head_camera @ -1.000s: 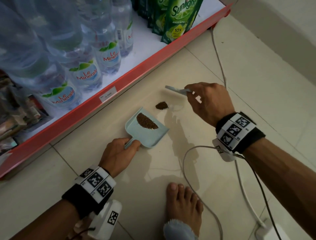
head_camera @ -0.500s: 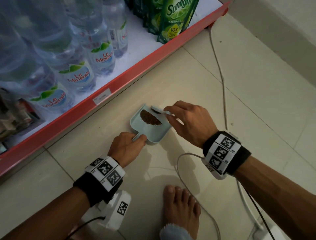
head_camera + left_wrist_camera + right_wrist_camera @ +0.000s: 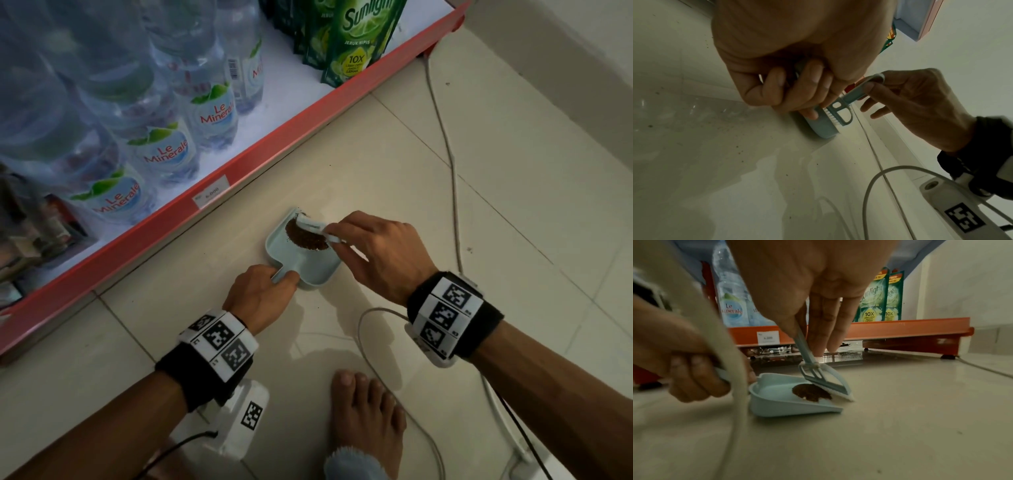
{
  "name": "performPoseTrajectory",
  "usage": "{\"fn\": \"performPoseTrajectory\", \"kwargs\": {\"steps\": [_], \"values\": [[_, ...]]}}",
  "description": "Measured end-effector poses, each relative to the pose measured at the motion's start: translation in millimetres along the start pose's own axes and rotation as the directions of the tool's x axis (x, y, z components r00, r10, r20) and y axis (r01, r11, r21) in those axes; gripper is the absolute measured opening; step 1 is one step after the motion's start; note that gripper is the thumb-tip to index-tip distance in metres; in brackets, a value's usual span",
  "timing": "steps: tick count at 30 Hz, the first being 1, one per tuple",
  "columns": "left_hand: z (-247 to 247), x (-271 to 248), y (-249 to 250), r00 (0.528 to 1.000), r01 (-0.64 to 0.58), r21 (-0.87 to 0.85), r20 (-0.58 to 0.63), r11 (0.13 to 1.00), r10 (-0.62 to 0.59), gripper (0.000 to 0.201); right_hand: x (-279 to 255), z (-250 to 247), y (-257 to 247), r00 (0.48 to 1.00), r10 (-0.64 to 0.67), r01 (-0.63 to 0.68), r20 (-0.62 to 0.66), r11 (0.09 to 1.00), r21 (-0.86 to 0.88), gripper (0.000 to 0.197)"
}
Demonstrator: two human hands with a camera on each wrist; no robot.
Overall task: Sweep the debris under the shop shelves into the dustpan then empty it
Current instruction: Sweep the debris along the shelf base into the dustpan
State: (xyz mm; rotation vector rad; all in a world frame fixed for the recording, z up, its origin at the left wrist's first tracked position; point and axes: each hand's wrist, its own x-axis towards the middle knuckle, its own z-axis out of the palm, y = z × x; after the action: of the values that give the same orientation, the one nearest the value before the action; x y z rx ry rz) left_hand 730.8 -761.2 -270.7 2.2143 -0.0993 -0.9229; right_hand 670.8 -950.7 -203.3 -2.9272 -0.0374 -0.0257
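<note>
Dustpan [image 3: 310, 270] holding brown debris [image 3: 306, 237], left hand [image 3: 261, 297] gripping its handle; right hand [image 3: 383, 251] pinching brush [image 3: 313, 227]

In the left wrist view the dustpan [image 3: 823, 128] is mostly covered by the left hand [image 3: 795, 68], and the debris in it cannot be seen. The dustpan handle is concealed in the head view by the fingers [image 3: 286, 277] curled round it. The brush [image 3: 313, 228] handle is hidden there inside the right hand [image 3: 383, 253]. The water bottles [image 3: 113, 113] are blurred and cut off by the upper edge, and the price on the shelf label [image 3: 210, 197] is too small to be read
</note>
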Motion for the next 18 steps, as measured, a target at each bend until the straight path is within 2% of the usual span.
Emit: {"fn": "performPoseTrajectory", "kwargs": {"steps": [2, 5, 7, 10, 13, 15, 18], "values": [[0.3, -0.1, 0.2, 1.000, -0.003, 0.007, -0.002, 1.000, 0.003, 0.043, -2.6, -1.0, -2.5, 0.996, 0.013, -0.010, -0.093, 0.999, 0.043, 0.030], [0.5, -0.8, -0.3, 1.000, -0.008, 0.009, 0.008, 1.000, 0.008, 0.042, -0.8, -5.8, 0.3, 0.975, 0.054, -0.054, -0.217, 0.999, 0.009, 0.027], [0.3, -1.6, -0.3, 1.000, -0.013, 0.001, 0.019, 1.000, 0.013, 0.041, 1.5, -8.4, 3.5, 0.977, 0.110, -0.121, -0.183, 0.991, -0.054, 0.029], [-0.1, -3.5, 1.1, 1.000, -0.017, 0.003, 0.027, 1.000, 0.017, 0.041, -0.8, -7.1, 3.7, 0.986, 0.162, -0.164, -0.031, 0.976, -0.140, 0.033], [1.0, -4.4, 2.9, 1.000, -0.017, 0.025, 0.027, 1.000, 0.016, 0.039, -8.4, -6.0, -4.4, 0.990, 0.127, -0.124, 0.056, 0.991, -0.053, 0.035], [1.5, -5.2, 4.2, 1.000, -0.010, 0.038, 0.026, 0.999, 0.009, 0.039, -14.4, -6.9, -12.4, 0.993, 0.102, -0.102, 0.063, 0.995, 0.000, 0.036], [1.1, -7.0, 4.4, 1.000, -0.014, 0.044, 0.025, 0.999, 0.013, 0.041, -20.2, -12.7, -18.1, 0.995, 0.098, -0.098, 0.003, 0.994, 0.039, 0.037]]}}
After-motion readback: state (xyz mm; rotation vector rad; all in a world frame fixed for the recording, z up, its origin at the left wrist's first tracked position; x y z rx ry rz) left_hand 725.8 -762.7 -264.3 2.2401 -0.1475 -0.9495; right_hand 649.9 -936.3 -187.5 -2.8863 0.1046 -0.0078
